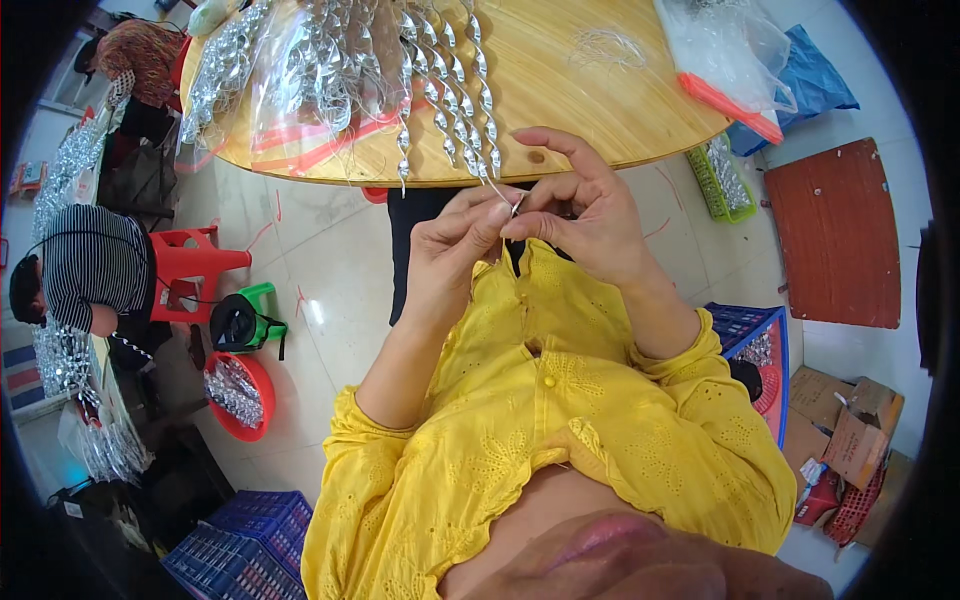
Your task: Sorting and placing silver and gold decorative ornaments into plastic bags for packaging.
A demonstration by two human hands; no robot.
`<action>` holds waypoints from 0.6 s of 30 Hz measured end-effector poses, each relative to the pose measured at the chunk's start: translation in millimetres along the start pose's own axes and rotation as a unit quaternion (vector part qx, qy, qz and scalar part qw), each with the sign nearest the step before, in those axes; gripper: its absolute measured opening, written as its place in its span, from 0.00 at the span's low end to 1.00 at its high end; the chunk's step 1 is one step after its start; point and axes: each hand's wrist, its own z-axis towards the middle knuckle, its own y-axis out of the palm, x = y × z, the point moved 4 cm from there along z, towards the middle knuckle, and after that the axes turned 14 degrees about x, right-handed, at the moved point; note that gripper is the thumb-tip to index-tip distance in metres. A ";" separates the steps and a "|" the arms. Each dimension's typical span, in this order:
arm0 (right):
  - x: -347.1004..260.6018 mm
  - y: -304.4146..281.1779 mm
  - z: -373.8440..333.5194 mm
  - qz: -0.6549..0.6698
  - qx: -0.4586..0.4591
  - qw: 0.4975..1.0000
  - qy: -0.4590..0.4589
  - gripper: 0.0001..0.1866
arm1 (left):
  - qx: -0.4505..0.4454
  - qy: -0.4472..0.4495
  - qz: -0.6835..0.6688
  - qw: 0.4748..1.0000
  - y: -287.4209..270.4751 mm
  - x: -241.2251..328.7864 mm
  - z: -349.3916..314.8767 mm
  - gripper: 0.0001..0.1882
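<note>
Both my hands meet just off the near edge of the wooden table [590, 110], in front of my yellow top. My left hand [450, 240] is closed, thumb and forefinger pinching a thin pale cord at the lower end of a silver twisted strip [480, 85]. Against it, my right hand [590, 215] pinches a small shiny silver piece [517, 206] between thumb and finger, with its forefinger raised and curved. My fingers partly cover the silver piece. Several more silver spiral strips [405, 120] hang side by side across the table edge, left of my hands.
Bagged silver spirals [325, 75] cover the table's left. Loose thread [610, 45] and a clear bag [725, 50] lie at right. A green basket [722, 180] stands below. Leftward are a red stool [190, 265], a red basin [262, 385] and a person in stripes [95, 260].
</note>
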 end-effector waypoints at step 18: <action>-47.2 -6.3 27.7 -0.361 -0.119 0.874 -0.303 0.03 | -0.054 0.121 -0.049 0.990 20.1 14.6 33.7 0.06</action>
